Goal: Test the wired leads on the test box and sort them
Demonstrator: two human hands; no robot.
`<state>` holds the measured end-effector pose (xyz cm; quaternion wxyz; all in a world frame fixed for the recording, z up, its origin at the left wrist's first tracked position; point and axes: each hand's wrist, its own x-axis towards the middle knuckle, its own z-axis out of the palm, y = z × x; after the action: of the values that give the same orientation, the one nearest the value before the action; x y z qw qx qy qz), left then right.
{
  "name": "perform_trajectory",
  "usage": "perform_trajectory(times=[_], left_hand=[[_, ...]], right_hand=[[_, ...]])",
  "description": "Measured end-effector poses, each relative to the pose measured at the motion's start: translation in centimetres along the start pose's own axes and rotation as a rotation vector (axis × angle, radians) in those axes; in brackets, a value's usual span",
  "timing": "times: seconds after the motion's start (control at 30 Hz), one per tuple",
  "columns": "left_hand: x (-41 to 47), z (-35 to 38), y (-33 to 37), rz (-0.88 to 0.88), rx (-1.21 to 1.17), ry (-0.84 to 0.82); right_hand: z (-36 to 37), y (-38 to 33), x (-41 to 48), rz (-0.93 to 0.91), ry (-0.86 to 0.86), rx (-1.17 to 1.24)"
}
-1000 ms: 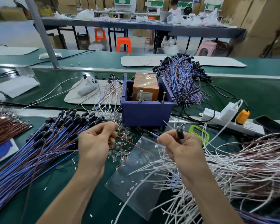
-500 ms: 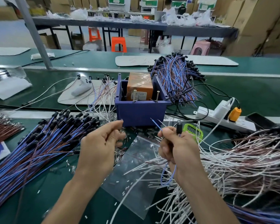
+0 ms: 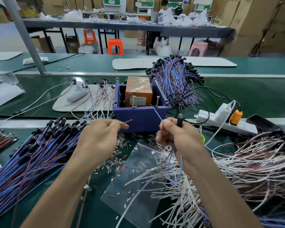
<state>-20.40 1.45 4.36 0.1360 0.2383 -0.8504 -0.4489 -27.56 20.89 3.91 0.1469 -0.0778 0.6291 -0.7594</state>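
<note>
Left hand [image 3: 99, 142]: curled, with the brown wire end [image 3: 127, 121] pinched at the fingertips, just in front of the test box [image 3: 138, 119].
Right hand [image 3: 179, 139]: closed round the black holder [image 3: 179, 122] and the blue wire [image 3: 157, 114]. The blue tip is raised near the right screw [image 3: 157, 101]; contact cannot be told.
Test box: blue, set on the green counter [image 3: 237, 89], with an orange block [image 3: 138, 91] housed inside.
Lead piles: blue-and-brown leads [image 3: 31, 158] are laid at left and white leads [image 3: 245, 158] are heaped at right.
Plastic bag [image 3: 138, 186]: laid flat below the hands.
</note>
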Motion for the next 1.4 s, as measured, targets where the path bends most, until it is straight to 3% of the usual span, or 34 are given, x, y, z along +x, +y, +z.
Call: perform_trajectory(times=[0.17, 0.4, 0.73, 1.4], left_hand=[[0.6, 0.4, 1.0, 0.051, -0.092, -0.094], [0.5, 1.4, 1.1, 0.163, -0.100, 0.161], [2.1, 0.9, 1.5, 0.365, 0.208, 0.355], [3.2, 1.4, 1.1, 0.292, 0.101, 0.445]], right_hand=[[-0.3, 0.5, 1.0, 0.022, 0.032, 0.051], [-0.3, 1.5, 1.2, -0.006, 0.085, 0.046], [-0.7, 2.3, 1.5, -0.100, 0.063, -0.078], [-1.1, 2.6, 1.8, -0.178, 0.044, -0.185]])
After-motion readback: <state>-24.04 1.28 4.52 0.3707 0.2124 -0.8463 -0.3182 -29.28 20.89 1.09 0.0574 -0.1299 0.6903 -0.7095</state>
